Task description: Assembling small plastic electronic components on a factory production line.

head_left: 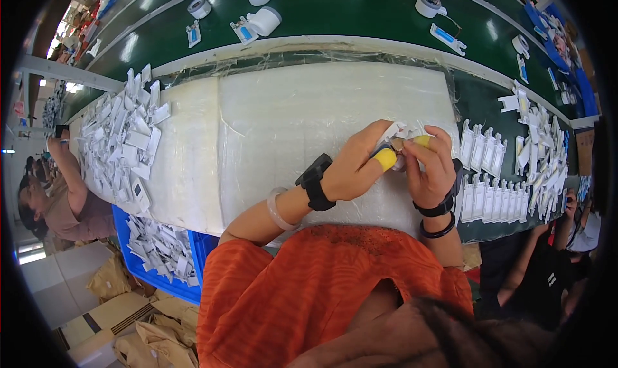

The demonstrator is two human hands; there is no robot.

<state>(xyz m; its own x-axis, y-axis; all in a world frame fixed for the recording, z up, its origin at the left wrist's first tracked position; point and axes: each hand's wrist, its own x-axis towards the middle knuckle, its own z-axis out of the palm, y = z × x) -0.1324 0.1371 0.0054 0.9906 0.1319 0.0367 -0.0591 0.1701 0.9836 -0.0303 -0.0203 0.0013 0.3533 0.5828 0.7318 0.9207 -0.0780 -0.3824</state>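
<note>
Head: wht-covered tbl (290, 110) sits by grn conveyor (341, 10).

**Obscured and Cropped Items**

The white part (391, 132) is largely covered by the left hand (351, 171) and the right hand (431, 171); its full outline cannot be determined. The brown piece (398, 144) at the fingertips is too small to identify. Upper pieces conceal the lower layers of the left pile (125, 136). The top edge crops the belt (347, 10). The table (187, 142) partly hides the bin (205, 245).
</note>
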